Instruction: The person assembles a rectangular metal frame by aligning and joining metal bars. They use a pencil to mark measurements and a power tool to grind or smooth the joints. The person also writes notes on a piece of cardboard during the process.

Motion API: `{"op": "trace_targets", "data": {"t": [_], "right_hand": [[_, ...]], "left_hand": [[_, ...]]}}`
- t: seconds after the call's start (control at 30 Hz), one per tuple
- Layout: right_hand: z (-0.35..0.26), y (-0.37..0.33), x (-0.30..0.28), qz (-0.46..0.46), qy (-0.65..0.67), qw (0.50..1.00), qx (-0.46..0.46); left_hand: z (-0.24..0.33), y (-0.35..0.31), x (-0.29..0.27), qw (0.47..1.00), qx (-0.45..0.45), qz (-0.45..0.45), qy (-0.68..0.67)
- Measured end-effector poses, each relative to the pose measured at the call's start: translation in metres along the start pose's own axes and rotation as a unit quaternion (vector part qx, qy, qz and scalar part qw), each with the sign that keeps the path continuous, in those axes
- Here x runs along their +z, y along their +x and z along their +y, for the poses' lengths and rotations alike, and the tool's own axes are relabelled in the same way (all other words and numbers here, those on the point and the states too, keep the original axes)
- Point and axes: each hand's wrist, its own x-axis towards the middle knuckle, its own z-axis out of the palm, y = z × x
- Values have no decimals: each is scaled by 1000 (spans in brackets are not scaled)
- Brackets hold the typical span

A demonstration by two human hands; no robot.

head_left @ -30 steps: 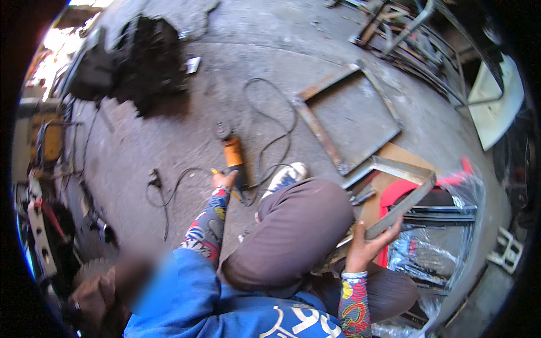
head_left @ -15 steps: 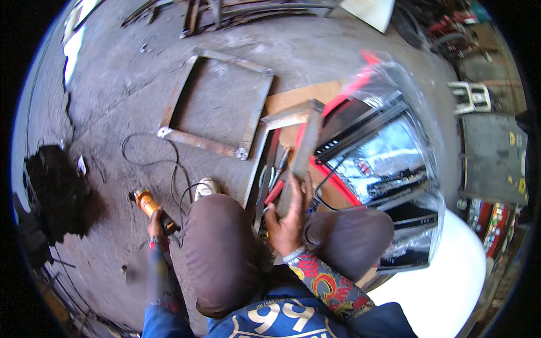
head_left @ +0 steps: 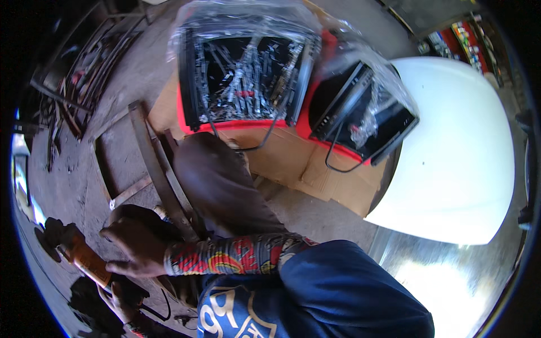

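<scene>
At the lower left, an orange angle grinder (head_left: 87, 262) with a disc at its far end is in my left hand (head_left: 118, 298), whose fingers wrap round the rear of its body. My right arm crosses in front of me, and my right hand (head_left: 138, 242) is beside the grinder with fingers apart and nothing in them. Whether its thumb touches the tool, I cannot tell. A metal frame (head_left: 155, 163) leans near my knee, its lower end hidden by my arm. Behind it, another rectangular metal frame (head_left: 132, 188) lies on the floor.
Two red-edged black units (head_left: 242, 124) under clear plastic stand on cardboard (head_left: 282, 163) ahead. A large white curved panel (head_left: 451, 152) is at right. Scrap metal bars (head_left: 76, 107) lie at far left. A black cable (head_left: 163, 312) trails by the grinder.
My view has swung to the right. My right hand has let go of the leaning metal frame and come across to the grinder. The left hand still holds the grinder.
</scene>
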Motion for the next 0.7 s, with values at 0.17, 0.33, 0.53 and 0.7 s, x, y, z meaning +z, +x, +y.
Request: {"op": "trace_targets", "data": {"t": [0.17, 0.33, 0.53, 0.7], "right_hand": [[-50, -8, -20, -31, 292, 951, 102], [-25, -21, -62, 41, 326, 934, 141], [-20, -34, -77, 100, 257, 946, 169], [6, -20, -59, 85, 156, 964, 200]], "left_hand": [[41, -50, 68, 998, 51, -20, 35], [67, -85, 151, 964, 181, -129, 145], [70, -117, 185, 955, 219, -108, 165], [67, -111, 184, 958, 178, -42, 219]]}}
